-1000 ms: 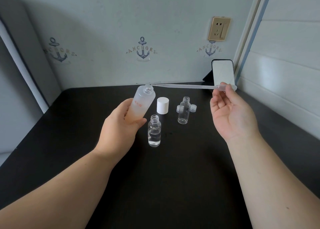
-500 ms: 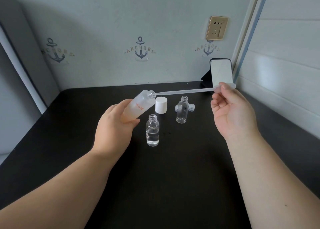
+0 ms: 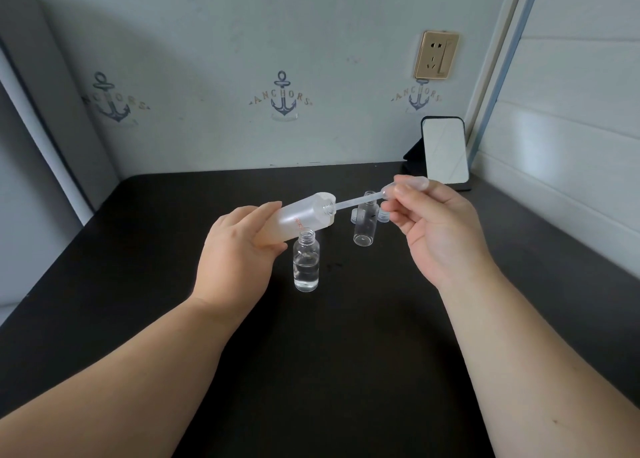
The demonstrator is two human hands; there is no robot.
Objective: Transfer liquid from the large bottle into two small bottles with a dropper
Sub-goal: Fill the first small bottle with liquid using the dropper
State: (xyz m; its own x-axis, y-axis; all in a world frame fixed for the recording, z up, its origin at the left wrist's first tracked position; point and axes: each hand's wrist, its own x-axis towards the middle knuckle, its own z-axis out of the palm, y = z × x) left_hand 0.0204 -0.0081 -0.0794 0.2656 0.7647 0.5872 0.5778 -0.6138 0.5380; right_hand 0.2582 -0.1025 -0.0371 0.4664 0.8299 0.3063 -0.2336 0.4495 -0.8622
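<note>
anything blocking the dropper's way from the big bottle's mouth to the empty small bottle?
Nothing visible does. The dropper, pinched by the right hand, has its tip at the mouth of the large bottle, which the left hand holds tilted. The empty small bottle stands open just beneath the dropper's stem.

1. The left forearm is extending from the lower left corner toward the centre, bare, with the wrist turning slightly inward.
2. The left hand (image 3: 239, 249) is showing its back to the camera, its fingers wrapping round the large bottle (image 3: 304, 217) and the thumb lying along the near side.
3. The right forearm is rising from the lower right corner, bare, with the wrist bending leftward.
4. The right hand (image 3: 440, 229) is facing palm inward, thumb and forefinger pinching the dropper (image 3: 360, 200) at its bulb, the remaining fingers curling loosely beneath.
</note>
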